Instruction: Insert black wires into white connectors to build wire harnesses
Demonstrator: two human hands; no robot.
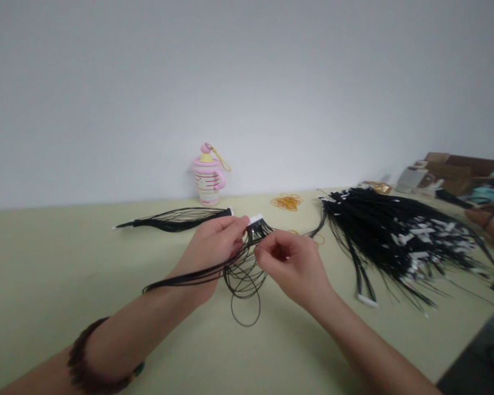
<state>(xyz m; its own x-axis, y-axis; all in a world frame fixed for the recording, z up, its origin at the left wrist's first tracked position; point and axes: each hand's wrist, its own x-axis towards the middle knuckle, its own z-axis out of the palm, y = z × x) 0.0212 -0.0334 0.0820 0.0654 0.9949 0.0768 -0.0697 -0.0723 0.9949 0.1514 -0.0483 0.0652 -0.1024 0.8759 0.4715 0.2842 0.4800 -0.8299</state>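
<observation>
Pale green tabletop runs along a plain white wall, head camera only; a pink-and-cream lidded cup stands at the wall and serves as reference. Directly in front of the cup, a harness of thin black wires is held up by both hands, its white connector at the top and its long strands sagging into loose loops on the tabletop. Left hand is closed around the wires just below the connector, fingers curled over, with the connector showing past them. Right hand is nearly closed in a pinch, its fingertips on the strands just beside the connector; how many strands are caught cannot be told. A dark beaded bracelet is worn on the left wrist. Harness judged light, limp and prone to tangling. Connector looks like small, stiff plastic and is judged the firmest place to take hold; wire joints at it are likely fragile, so pulling by single strands looks unwise. Left of the cup lies a second wire bundle. Right of the cup are loose rubber bands, a large heap of black wire harnesses and a cardboard box. Far right of the cup, a co-worker's hand is partly in view.
</observation>
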